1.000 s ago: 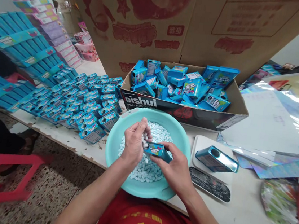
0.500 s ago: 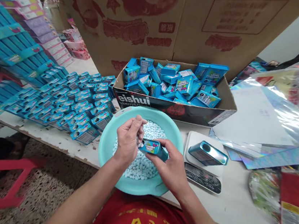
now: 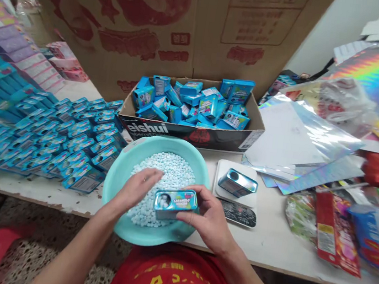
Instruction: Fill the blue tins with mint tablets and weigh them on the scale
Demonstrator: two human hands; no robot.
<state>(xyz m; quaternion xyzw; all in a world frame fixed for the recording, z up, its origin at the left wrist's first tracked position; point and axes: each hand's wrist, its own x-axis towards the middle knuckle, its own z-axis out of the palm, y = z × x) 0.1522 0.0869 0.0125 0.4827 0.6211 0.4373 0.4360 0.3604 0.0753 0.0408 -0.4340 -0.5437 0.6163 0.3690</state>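
1. Candy tin (image 3: 175, 201) sits in my right hand (image 3: 210, 216), over the teal basin (image 3: 120, 166) of pale blue candies (image 3: 169, 167) on the desk (image 3: 266, 248); its round opening faces up, at the end on my left.
2. I judge that the filling step is in hand and well along, since something pale shows at the opening.
3. To my mind, the next move calls for a level tin, with any topping-up done in small pinches so that nothing spills.
4. My right hand pinches the tin's right end, thumb on the near side, fingers on the far side, forearm angled in from the lower right.
5. My left hand (image 3: 141, 184) hangs over the candies, just beside the tin but apart from it, fingers slightly bent; it is blurred, so I can't tell whether it holds any.
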